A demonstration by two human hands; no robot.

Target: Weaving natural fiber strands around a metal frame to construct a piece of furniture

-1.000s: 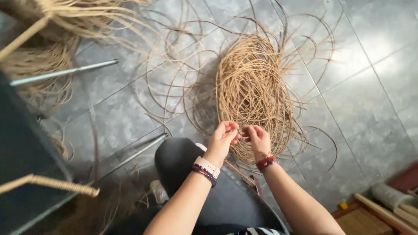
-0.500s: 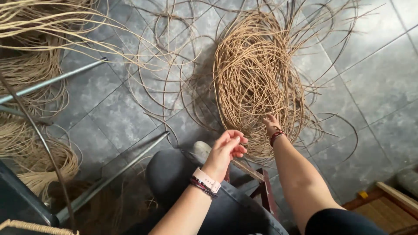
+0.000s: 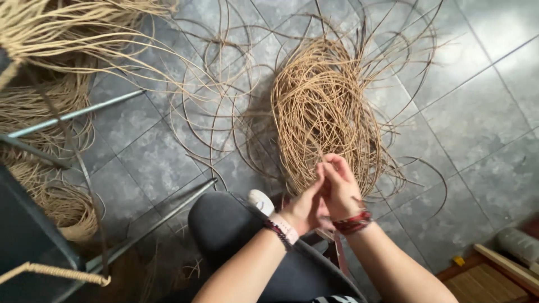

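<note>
Grey tile floor (image 3: 483, 118); rattan coil (image 3: 325, 106) nr both hands.

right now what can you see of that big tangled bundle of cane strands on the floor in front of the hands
The bundle of cane strands is a loose oval coil of thin, tan, rattan-like strands, tangled and wound many times. It lies flat on the grey tiled floor, with stray loops springing out on every side. Its near end reaches the left hand and right hand, which meet there, fingers closed on strands.
</note>
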